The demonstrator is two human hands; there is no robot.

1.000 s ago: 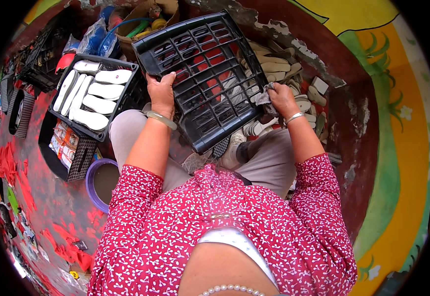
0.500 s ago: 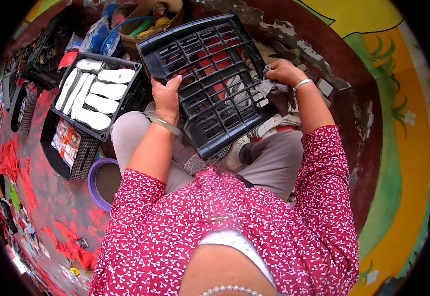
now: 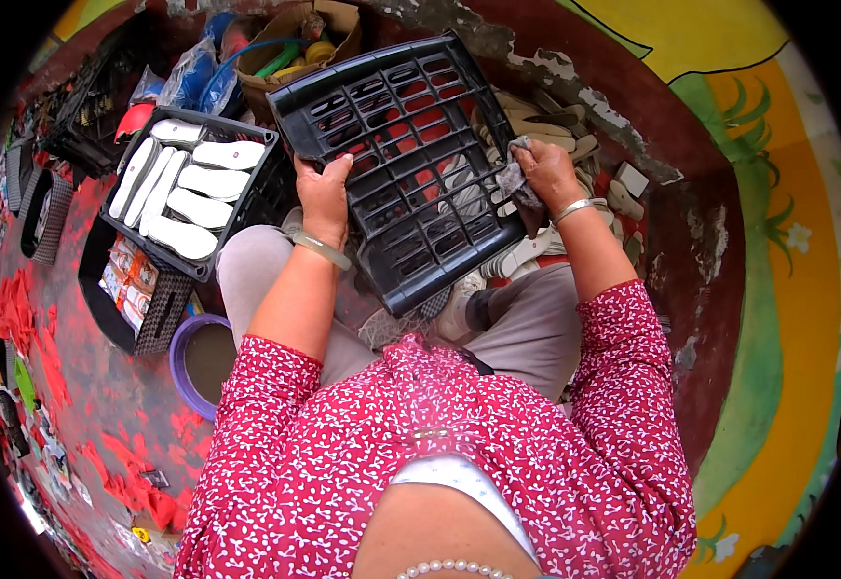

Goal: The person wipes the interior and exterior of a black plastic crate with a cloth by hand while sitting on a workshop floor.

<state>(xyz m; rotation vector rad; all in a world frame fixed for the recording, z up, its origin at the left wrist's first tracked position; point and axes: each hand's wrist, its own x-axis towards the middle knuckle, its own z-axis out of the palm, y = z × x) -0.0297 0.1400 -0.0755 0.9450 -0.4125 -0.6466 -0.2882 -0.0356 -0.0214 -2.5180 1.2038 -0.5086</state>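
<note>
A black plastic crate (image 3: 409, 210) with a slatted, open grid is tilted up in front of me, above my lap. My left hand (image 3: 323, 198) grips its left side, thumb pointing up along the edge. At the crate's right edge, my right hand (image 3: 546, 174) is closed on a grey cloth (image 3: 517, 181), pressed against the rim. Through the grid and behind the crate, a pile of pale shoe soles (image 3: 541, 125) shows in part.
To the left stands another black crate (image 3: 276, 145) holding several white soles (image 3: 212, 183). Nearby are a checkered box (image 3: 162, 314) with packets, a purple bucket (image 3: 179, 362) of murky water, and a cardboard box (image 3: 343, 24). A painted wall (image 3: 758, 289) rises on the right.
My right hand has moved slightly down and inward with the cloth along the crate's right edge. The left hand keeps its hold, and the crate has barely shifted.
</note>
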